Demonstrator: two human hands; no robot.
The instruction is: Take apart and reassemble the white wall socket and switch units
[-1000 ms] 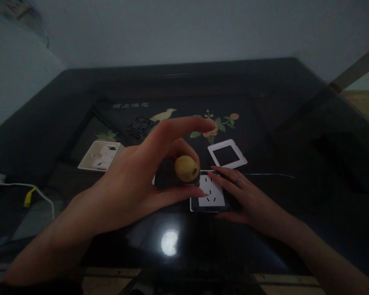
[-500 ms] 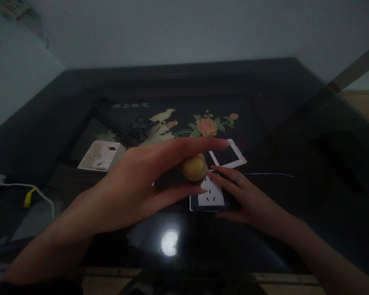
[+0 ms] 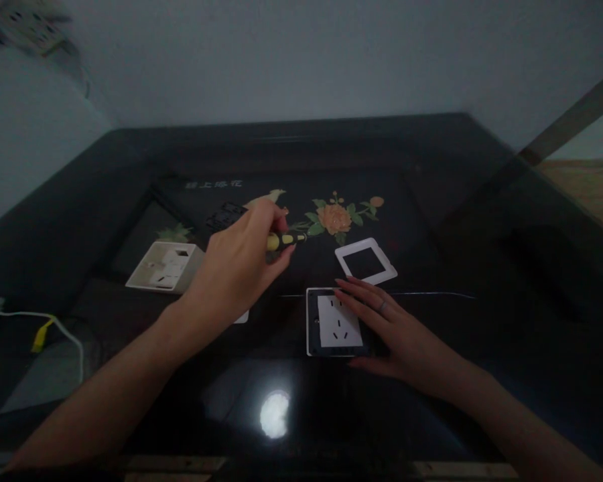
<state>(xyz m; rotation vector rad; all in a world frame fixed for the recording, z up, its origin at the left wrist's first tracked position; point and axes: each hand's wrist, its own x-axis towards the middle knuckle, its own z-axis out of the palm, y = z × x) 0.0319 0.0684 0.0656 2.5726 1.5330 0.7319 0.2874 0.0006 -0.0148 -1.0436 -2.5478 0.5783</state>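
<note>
My left hand (image 3: 238, 251) is closed around a screwdriver (image 3: 286, 239) with a yellow and black handle, raised above the table left of the socket. The tool's shaft does not show clearly. Fingers of my right hand (image 3: 386, 321) grip the right side of a wall socket (image 3: 339, 323), a white face with slots in a dark frame, set in a white box on the table. Just behind it lies a white square cover frame (image 3: 389, 268). Partly behind my left wrist stands an open white socket box (image 3: 148, 268). A white piece (image 3: 242, 318) peeks out under that hand.
The dark glossy table (image 3: 407, 415) carries a bird and peony picture (image 3: 336, 219). A black socket insert (image 3: 224, 215) lies beyond my left hand. At the left edge is a white cable (image 3: 73, 328) with a yellow tag (image 3: 40, 336). A power strip (image 3: 30, 27) shows at top left.
My left hand has lifted off the socket and moved left and away, tipping the screwdriver from pointing down to lying sideways. My right hand keeps its hold on the socket. The view has tilted slightly.
</note>
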